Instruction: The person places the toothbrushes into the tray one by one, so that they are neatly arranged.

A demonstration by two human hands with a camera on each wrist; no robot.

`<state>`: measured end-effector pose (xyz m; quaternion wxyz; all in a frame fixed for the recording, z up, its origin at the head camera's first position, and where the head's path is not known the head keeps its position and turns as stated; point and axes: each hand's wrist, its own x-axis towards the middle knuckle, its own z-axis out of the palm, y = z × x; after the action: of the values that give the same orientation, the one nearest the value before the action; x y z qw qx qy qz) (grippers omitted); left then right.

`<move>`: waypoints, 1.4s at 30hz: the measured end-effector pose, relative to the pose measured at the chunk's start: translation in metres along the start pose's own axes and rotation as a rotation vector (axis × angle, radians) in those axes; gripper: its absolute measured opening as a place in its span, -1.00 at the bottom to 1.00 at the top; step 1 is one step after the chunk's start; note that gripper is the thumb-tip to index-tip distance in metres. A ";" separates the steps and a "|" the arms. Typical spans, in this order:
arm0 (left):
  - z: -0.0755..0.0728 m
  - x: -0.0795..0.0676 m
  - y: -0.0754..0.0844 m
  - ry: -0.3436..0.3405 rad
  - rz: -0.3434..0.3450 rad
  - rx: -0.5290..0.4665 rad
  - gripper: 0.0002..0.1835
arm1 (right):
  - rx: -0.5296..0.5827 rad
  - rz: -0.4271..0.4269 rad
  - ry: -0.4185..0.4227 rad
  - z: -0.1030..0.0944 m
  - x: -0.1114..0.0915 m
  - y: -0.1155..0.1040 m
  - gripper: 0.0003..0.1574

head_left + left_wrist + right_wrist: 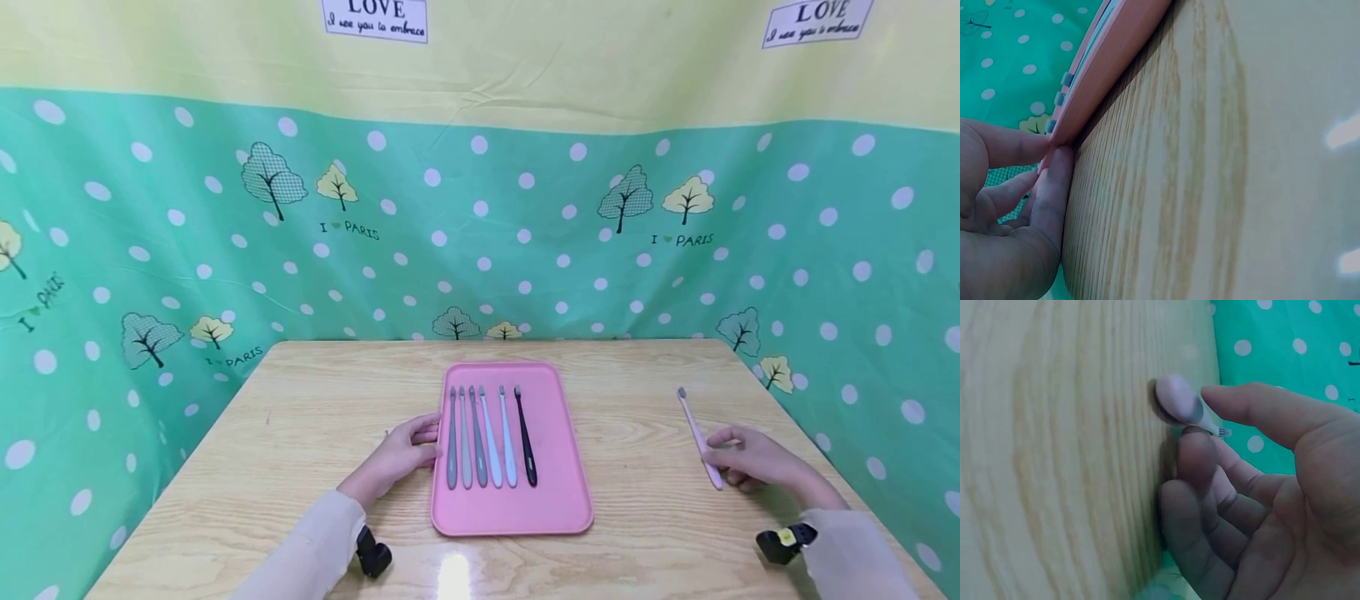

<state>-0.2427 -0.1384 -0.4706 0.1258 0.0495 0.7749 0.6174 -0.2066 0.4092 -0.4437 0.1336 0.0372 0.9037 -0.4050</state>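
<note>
A pink tray (510,512) lies on the table, bearing several toothbrushes side by side: grey ones (452,450), light blue ones (508,450) and a black one (527,442) at the right of the row. My left hand (408,450) pinches the tray's left edge; the left wrist view shows fingers above and below the rim (1085,106). Off to the right, a pink toothbrush (693,429) points its head away from me. My right hand (750,457) holds its handle (1175,397) between thumb and fingers, close to the tabletop.
The light wooden table (337,375) reaches back to a green curtain (480,250) with white dots and printed trees. Black wrist cameras (372,554) sit at both cuffs. Glare shows on the wood in front of the tray.
</note>
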 end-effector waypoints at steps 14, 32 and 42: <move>0.001 -0.001 0.000 0.017 0.005 -0.016 -0.32 | -0.032 0.029 0.028 0.003 0.000 -0.001 -0.34; 0.001 0.000 -0.002 0.007 0.013 -0.010 -0.33 | -0.054 0.028 0.010 0.008 0.003 -0.005 -0.58; 0.001 0.003 -0.003 0.007 0.001 0.006 -0.33 | -0.049 0.015 -0.016 0.008 0.004 -0.005 -0.67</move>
<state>-0.2450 -0.1377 -0.4739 0.1226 0.0481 0.7772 0.6154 -0.2094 0.4000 -0.4458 0.1447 0.0376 0.9120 -0.3819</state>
